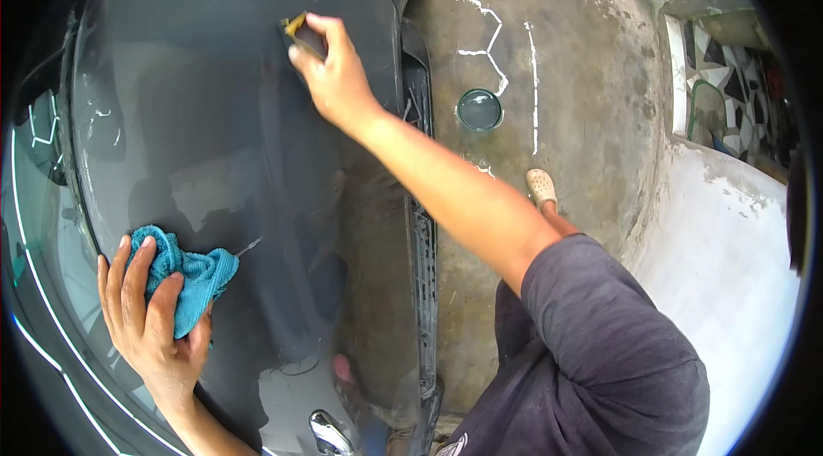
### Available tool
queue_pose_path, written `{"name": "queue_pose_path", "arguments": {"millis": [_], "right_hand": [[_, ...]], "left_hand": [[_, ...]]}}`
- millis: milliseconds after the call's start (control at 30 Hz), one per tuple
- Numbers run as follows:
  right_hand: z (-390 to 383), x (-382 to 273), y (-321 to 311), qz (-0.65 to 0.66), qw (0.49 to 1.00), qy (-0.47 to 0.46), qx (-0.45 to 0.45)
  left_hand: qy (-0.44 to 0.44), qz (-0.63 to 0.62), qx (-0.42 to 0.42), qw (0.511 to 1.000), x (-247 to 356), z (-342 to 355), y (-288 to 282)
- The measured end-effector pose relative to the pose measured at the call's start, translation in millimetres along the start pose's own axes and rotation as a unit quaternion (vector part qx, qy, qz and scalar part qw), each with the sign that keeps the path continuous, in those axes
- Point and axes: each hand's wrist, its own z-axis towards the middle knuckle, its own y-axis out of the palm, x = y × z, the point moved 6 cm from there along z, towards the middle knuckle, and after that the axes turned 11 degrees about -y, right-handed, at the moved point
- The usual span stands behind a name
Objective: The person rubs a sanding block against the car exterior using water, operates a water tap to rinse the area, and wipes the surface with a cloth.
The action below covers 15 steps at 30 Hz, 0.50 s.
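Note:
A dark grey, wet-looking car body [189, 113] fills the left half of the view, with reflections across it. My left hand [146, 336] grips a crumpled blue cloth [204, 280] against the panel, beside the car's window edge. Farther up, my right arm reaches out over the car. Pinched between the thumb and fingers of my right hand [343, 83] is a small dark-and-yellow block [310, 38], held at the panel's surface. Its underside is hidden, so I cannot tell its exact kind.
A round green container [479, 110] holding liquid stands on the stained concrete floor [591, 79], right of the car. My foot wears a beige clog [541, 186]. At the right rises a white wall [720, 259]. A chrome door handle [330, 433] shows at the lower edge.

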Motion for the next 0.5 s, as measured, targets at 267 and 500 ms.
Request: {"name": "queue_pose_path", "arguments": {"millis": [267,500], "right_hand": [[-239.4,-106.5,12.1,0.032,0.972,-0.133,-0.192],[-8.6,-11.9,-1.4,0.003,1.000,-0.027,-0.013]], "left_hand": [[-0.008,-0.023,0.022,0.999,-2.2,-2.7,-10.5],[-0.012,-0.067,0.057,0.996,17.8,11.8,-22.4]]}}
